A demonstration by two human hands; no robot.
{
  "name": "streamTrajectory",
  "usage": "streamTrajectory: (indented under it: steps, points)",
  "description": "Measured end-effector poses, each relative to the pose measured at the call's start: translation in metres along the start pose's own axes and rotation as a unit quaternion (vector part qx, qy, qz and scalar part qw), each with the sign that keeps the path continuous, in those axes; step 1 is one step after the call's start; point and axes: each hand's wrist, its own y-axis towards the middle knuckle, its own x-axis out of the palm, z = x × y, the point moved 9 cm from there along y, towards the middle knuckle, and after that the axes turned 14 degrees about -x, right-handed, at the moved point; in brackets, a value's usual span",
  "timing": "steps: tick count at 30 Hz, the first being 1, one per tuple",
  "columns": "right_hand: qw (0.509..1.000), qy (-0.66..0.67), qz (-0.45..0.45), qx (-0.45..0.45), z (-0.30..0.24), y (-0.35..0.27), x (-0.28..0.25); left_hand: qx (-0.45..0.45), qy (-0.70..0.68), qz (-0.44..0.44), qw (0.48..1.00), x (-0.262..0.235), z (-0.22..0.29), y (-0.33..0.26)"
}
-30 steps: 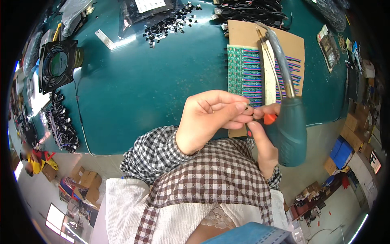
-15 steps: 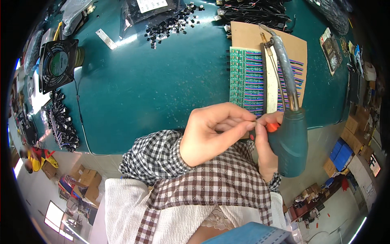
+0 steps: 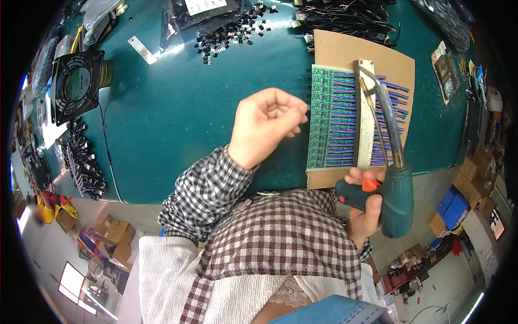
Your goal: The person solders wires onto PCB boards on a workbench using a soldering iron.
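My right hand (image 3: 365, 221) grips a dark green soldering gun (image 3: 396, 208) with a red trigger; its long bent metal tube reaches forward over the work. Beneath it, a row of green circuit boards (image 3: 320, 116) lies on a cardboard sheet (image 3: 372, 46). Blue, red and dark wires (image 3: 343, 108) run rightward from the boards, crossed by a pale bar with a dark edge (image 3: 366, 135). My left hand (image 3: 267, 127) is closed in a pinch just left of the boards' left edge. Whatever its fingertips hold is too small to make out.
Small black connectors (image 3: 226, 38) lie scattered at the back, beside a dark plastic bag (image 3: 181, 21). Bundled black cables (image 3: 345, 19) sit behind the cardboard. At left stand a fan (image 3: 78, 86) with its cord, a cable pile (image 3: 81, 162) and a metal strip (image 3: 142, 50).
My left hand has moved away from my right fingers, forward to the boards' left edge. The boards, bar and cardboard appear slightly farther right and lower. My right hand still holds the soldering gun.
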Motion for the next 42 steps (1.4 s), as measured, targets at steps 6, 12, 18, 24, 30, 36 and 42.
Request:
streamTrajectory:
  steps: [6, 12, 18, 24, 30, 36, 42]
  points:
    - [1.000, -0.012, -0.004, 0.014, 0.004, -0.014, -0.009, -0.014, 0.023, 0.009, 1.000, 0.003, -0.003, 0.013]
    - [0.998, -0.037, -0.004, 0.052, 0.011, -0.026, -0.011, -0.028, 0.025, -0.001, 0.999, 0.004, -0.004, 0.016]
    - [0.994, -0.060, -0.034, 0.082, 0.015, -0.030, -0.010, -0.033, 0.018, -0.006, 0.999, 0.003, -0.006, 0.016]
    - [0.994, -0.066, -0.027, 0.081, 0.012, -0.029, -0.008, -0.030, 0.005, -0.008, 1.000, 0.004, -0.007, 0.017]
    - [0.996, -0.059, 0.003, 0.063, 0.014, -0.030, -0.008, -0.025, 0.007, -0.003, 1.000, 0.003, -0.006, 0.015]
    - [0.995, -0.063, 0.021, 0.069, 0.015, -0.031, -0.011, -0.026, 0.013, -0.004, 1.000, 0.006, -0.007, 0.018]
    - [0.994, -0.059, -0.001, 0.089, 0.016, -0.032, -0.008, -0.029, 0.014, 0.001, 0.999, 0.004, -0.007, 0.017]
